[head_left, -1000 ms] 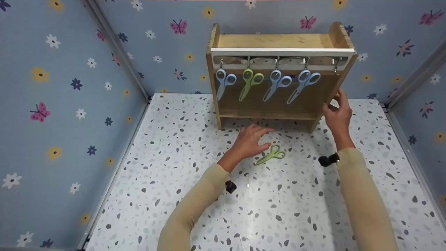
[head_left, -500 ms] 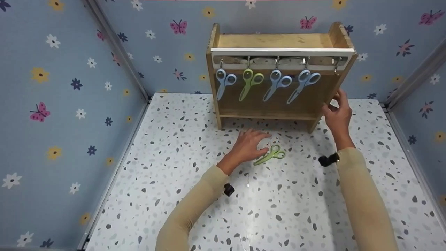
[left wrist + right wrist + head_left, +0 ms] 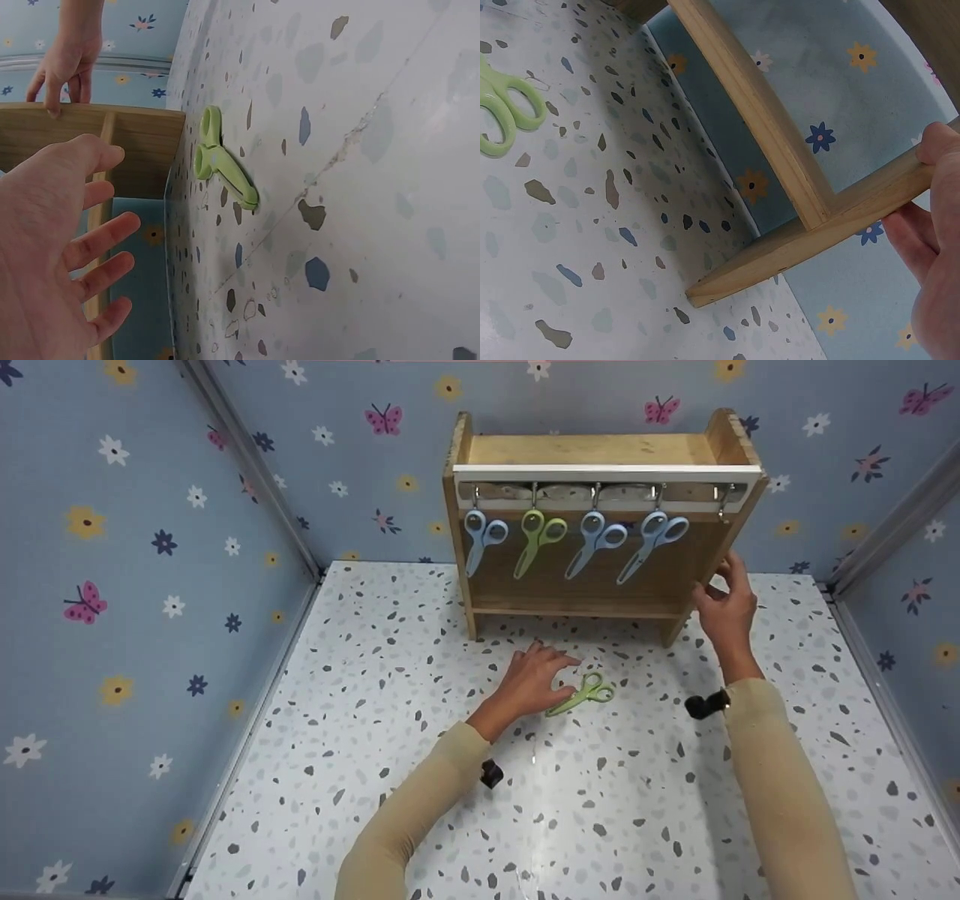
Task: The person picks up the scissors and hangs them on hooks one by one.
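Left hand (image 3: 534,681) is held over the speckled worktop (image 3: 375,735) with fingers spread and relaxed, nothing gripped, just beside the small green plastic scissors (image 3: 581,694) lying flat. Four scissors, three blue and one green, are hung on hooks inside the open wooden rack (image 3: 600,450). Its right side panel is gripped by the right hand (image 3: 724,604).
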Available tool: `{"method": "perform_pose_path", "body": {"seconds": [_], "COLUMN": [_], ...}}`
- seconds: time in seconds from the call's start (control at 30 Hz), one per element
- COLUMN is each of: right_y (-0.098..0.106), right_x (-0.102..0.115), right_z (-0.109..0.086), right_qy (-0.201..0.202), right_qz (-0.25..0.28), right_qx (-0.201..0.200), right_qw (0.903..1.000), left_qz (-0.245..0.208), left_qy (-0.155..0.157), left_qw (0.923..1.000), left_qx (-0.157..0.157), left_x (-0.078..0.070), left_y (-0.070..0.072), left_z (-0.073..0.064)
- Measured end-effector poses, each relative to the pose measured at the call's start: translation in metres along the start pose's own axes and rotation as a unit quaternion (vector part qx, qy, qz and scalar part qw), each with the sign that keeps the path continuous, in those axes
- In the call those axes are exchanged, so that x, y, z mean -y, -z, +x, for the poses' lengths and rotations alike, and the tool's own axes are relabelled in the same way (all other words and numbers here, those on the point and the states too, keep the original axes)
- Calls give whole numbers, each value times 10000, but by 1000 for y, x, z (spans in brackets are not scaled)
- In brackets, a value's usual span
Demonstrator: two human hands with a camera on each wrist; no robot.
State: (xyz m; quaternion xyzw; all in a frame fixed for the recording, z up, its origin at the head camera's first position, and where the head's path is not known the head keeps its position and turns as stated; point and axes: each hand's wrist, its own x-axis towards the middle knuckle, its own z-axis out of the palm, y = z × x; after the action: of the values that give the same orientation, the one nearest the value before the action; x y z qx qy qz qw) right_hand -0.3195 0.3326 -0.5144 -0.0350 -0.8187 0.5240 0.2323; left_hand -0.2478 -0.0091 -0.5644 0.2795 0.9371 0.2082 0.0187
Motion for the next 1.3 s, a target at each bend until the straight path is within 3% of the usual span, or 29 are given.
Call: {"method": "perform_pose_path", "body": {"seconds": [0.6, 1.3], "right_y": [1, 0], "right_x": [1, -1], "right_z": [0, 2], "right_qy": [-50, -88], "right_qz": [59, -49], "right_qx": [62, 35], "right_qw": [10000, 9999], "left_qz": [58, 369], "left_qy": [81, 176], "left_qw": [9997, 9974], "left_qx": [238, 585], "left_x": [3, 6], "left_y": [-22, -34], "left_z": [-6, -6]}}
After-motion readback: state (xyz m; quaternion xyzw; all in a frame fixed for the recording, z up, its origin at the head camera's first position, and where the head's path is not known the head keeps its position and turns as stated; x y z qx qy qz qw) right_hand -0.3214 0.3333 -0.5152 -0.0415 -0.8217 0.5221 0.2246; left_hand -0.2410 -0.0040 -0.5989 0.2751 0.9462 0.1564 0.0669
